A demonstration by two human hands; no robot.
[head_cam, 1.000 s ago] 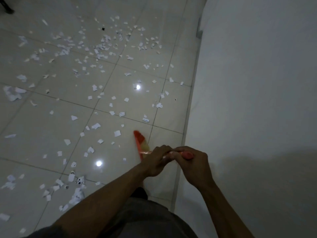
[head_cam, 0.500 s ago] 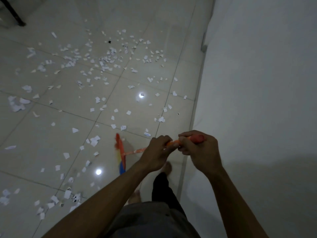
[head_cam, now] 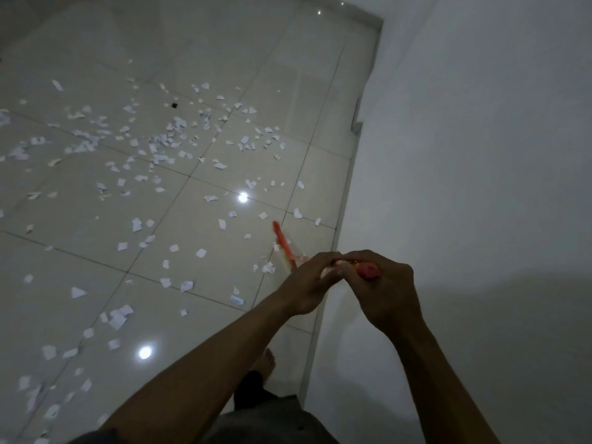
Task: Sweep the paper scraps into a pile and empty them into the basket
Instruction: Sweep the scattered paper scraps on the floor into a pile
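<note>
Several white paper scraps (head_cam: 174, 139) lie scattered over the pale tiled floor (head_cam: 80, 219), thickest at the upper left and thinner near me. I hold an orange broom; its blurred head (head_cam: 283, 243) is down on the floor close to the wall, among a few scraps. My left hand (head_cam: 307, 282) grips the handle lower down. Just behind it, my right hand (head_cam: 381, 290) grips the rounded red handle end (head_cam: 368, 271). No basket is in view.
A white wall (head_cam: 464, 155) runs along the right side, meeting the floor at a low skirting. My bare foot (head_cam: 266, 363) stands on the tiles near that skirting. Two bright light reflections shine on the floor.
The broom head has swung from the left back to the right, close to the wall. The view has tilted up, so more of the far floor and the wall corner show.
</note>
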